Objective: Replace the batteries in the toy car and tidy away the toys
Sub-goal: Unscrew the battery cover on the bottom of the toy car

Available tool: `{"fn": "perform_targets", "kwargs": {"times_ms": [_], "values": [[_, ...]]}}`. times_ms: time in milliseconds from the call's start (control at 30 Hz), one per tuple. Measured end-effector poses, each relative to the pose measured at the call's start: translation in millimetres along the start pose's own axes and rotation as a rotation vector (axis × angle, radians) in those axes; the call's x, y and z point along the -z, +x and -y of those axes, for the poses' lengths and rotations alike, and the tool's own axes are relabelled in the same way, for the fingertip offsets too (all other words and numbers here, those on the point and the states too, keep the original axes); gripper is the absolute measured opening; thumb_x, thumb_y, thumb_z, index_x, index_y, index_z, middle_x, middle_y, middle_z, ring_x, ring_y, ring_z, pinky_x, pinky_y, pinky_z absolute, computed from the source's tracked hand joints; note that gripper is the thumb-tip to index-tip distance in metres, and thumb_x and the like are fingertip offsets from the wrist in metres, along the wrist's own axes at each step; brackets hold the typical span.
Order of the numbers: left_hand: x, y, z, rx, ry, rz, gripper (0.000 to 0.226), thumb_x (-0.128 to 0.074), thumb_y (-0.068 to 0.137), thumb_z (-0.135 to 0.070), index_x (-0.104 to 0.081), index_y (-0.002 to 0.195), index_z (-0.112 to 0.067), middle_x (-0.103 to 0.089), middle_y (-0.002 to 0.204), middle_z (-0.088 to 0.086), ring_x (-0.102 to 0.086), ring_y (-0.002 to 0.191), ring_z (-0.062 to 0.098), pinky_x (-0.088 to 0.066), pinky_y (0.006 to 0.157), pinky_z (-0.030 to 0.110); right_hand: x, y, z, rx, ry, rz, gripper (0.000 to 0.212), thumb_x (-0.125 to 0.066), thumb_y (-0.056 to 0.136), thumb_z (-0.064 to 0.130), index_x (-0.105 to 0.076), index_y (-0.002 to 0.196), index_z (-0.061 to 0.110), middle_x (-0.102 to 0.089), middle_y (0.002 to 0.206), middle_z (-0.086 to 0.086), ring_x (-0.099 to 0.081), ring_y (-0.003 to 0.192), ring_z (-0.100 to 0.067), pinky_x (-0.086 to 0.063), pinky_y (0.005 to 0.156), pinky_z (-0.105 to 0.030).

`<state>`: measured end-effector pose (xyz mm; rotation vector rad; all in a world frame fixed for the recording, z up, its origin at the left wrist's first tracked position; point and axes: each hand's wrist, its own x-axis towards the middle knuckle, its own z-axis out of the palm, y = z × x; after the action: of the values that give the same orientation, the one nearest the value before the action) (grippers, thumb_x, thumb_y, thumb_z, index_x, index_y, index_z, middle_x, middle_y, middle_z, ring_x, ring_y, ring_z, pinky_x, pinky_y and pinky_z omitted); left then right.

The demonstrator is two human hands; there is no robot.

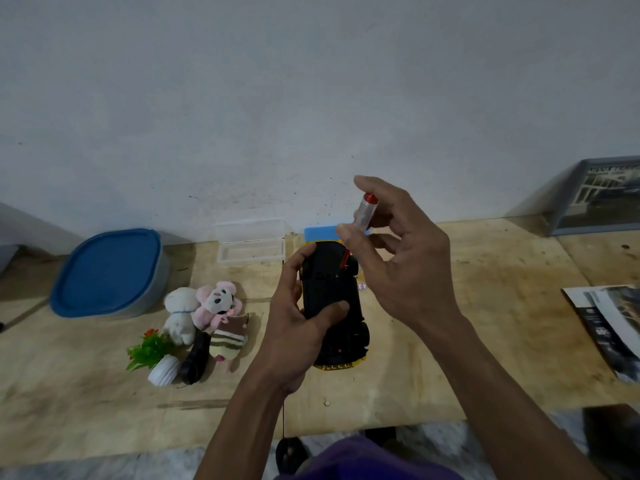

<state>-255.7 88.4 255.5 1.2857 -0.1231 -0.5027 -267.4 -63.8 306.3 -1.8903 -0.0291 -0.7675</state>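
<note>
The car (332, 299) lies belly-up on the table (467, 341), its black underside facing the person, its long axis running away from them toward the wall. The left hand (298, 327) grips it from the left side, thumb laid across the near half of the underside and fingers curled over the far end, holding it steady.

The right hand (391, 251) is directly above the car's far end and pinches a screwdriver (362, 214) by its clear handle between thumb and forefinger, the other fingers loosely spread. The tool stands nearly upright, leaning a little to the right at the top, and its red shaft points down to a spot on the underside near the far right wheel (presumably the screw of the battery cover, though the screw itself is too small to make out).

So the work lies straight below the right fingers, along the tool's own axis. I judge the cover is not yet off.

The plush toys (207, 310) lie well to the left, untouched.
</note>
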Motion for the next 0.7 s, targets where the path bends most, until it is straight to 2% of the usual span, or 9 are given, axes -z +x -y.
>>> {"fn": "perform_targets", "kwargs": {"times_ms": [67,167,333,500,600,667,700], "values": [[-0.1,-0.1,-0.2,-0.001,0.003,0.001,0.08,-0.067,0.085,0.016,-0.055,0.13,-0.048,-0.061,0.13,0.011,-0.07,0.105,0.039,-0.062,0.079,0.048,0.2,0.6,-1.0,-0.004,0.021,-0.018,0.047,-0.073,0.092,0.011,-0.057,0.136,0.017,-0.067,0.112,0.0,-0.069,0.096,-0.014,-0.06,0.079,-0.023],[0.2,-0.7,0.6,0.008,0.004,-0.003,0.08,-0.067,0.085,0.017,-0.054,0.132,-0.047,-0.062,0.129,0.014,-0.07,0.103,0.041,-0.062,0.08,0.052,1.0,-0.2,-1.0,-0.02,0.038,0.024,0.052,-0.064,0.095,0.002,-0.05,0.143,0.014,-0.069,0.103,-0.003,-0.073,0.092,-0.01,-0.059,0.08,-0.022],[1.1,-0.1,1.0,-0.001,0.009,-0.001,0.08,-0.068,0.085,0.017,-0.054,0.132,-0.046,-0.062,0.129,0.012,-0.07,0.104,0.039,-0.062,0.08,0.049,-2.0,-0.3,-0.5,-0.048,0.055,0.01,0.046,-0.068,0.095,0.011,-0.053,0.137,0.02,-0.073,0.094,0.0,-0.074,0.089,-0.016,-0.062,0.078,-0.032],[5.1,-0.5,2.8,0.016,0.007,0.004,0.08,-0.068,0.084,0.017,-0.054,0.133,-0.045,-0.063,0.128,0.015,-0.069,0.105,0.04,-0.061,0.08,0.05,-2.0,4.5,3.8,-0.181,0.137,0.07,0.044,-0.052,0.101,0.002,-0.045,0.141,0.019,-0.071,0.104,-0.002,-0.076,0.087,-0.013,-0.061,0.079,-0.028],[10.1,-1.4,4.3,0.041,-0.005,0.001,0.082,-0.067,0.084,0.018,-0.053,0.134,-0.045,-0.063,0.127,0.018,-0.07,0.101,0.039,-0.061,0.077,0.048,-3.7,13.6,4.6,-0.378,0.32,-0.011,0.038,-0.047,0.101,-0.001,-0.048,0.132,0.021,-0.069,0.097,-0.006,-0.071,0.073,-0.012,-0.058,0.072,-0.025],[14.0,-2.7,5.1,0.056,-0.004,-0.009,0.083,-0.067,0.083,0.019,-0.052,0.136,-0.044,-0.063,0.127,0.018,-0.071,0.097,0.037,-0.061,0.076,0.048,-2.6,17.3,-2.4,-0.433,0.218,0.045,0.03,-0.051,0.099,0.002,-0.059,0.12,0.02,-0.065,0.082,-0.005,-0.059,0.063,-0.006,-0.05,0.065,-0.021],[16.4,-3.5,5.6,0.064,-0.007,-0.012,0.085,-0.068,0.083,0.019,-0.051,0.137,-0.044,-0.063,0.127,0.018,-0.071,0.097,0.038,-0.061,0.076,0.049,-1.9,16.7,-7.2,-0.454,0.137,0.135,0.024,-0.055,0.098,0.005,-0.065,0.113,0.02,-0.061,0.076,-0.003,-0.055,0.061,-0.004,-0.048,0.063,-0.02]]}}
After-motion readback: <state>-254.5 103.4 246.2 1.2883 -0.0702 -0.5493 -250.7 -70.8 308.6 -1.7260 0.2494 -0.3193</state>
